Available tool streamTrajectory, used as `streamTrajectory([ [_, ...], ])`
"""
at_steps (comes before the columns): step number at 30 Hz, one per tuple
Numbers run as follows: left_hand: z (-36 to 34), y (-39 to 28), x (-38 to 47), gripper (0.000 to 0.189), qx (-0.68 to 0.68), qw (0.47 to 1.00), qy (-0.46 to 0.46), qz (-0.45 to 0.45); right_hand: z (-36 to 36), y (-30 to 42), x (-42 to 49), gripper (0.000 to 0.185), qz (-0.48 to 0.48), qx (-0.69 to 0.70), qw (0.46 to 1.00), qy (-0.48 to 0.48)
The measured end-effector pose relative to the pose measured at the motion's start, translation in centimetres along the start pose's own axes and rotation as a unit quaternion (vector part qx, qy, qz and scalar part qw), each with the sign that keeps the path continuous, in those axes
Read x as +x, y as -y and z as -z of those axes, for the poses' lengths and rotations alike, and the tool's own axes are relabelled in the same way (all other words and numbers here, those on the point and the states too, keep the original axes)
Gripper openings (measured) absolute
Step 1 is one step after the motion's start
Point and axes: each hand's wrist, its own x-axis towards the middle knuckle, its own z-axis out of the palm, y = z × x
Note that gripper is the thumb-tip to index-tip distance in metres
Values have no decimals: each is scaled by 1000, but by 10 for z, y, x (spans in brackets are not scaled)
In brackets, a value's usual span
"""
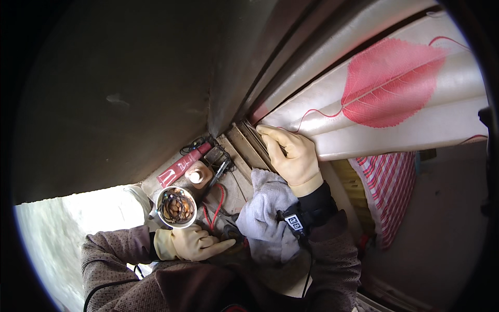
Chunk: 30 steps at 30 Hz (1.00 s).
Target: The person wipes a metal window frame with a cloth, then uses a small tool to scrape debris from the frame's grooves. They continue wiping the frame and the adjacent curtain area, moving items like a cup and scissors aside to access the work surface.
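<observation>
My right hand, in a cream rubber glove, has its fingers bent at the lower left edge of a white curtain with a red leaf print, over a window track. Whether it grips the curtain cannot be told. Under that wrist lies a crumpled grey cloth. My left hand, gloved alike, rests with loosely curled fingers just below a white cup holding brown pieces and dark bands. Its fingertips are near the handles of scissors; no hold on them is visible.
A pink tube, a bottle with a white cap, a black marker and a red cord crowd the sill. A dark panel rises at the left. Striped red and white fabric hangs at the right.
</observation>
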Motion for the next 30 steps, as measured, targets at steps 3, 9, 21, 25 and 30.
streamTrajectory([
  [3,4,2,-1,63,-16,1000,23,-11,14,11,0,25,-26,-32,999,18],
  [9,-3,-1,-1,67,-19,1000,-9,-2,59,63,-52,30,-168,46,984,46],
  [21,-2,-8,-7,54,-57,996,-51,36,68,168,-181,25,-343,10,936,-77],
  [25,17,-16,-34,52,-111,988,-97,54,55,194,-209,23,-377,31,905,-195],
  [30,59,-27,-67,87,-96,941,-228,229,35,212,-237,27,-360,27,866,-346],
])
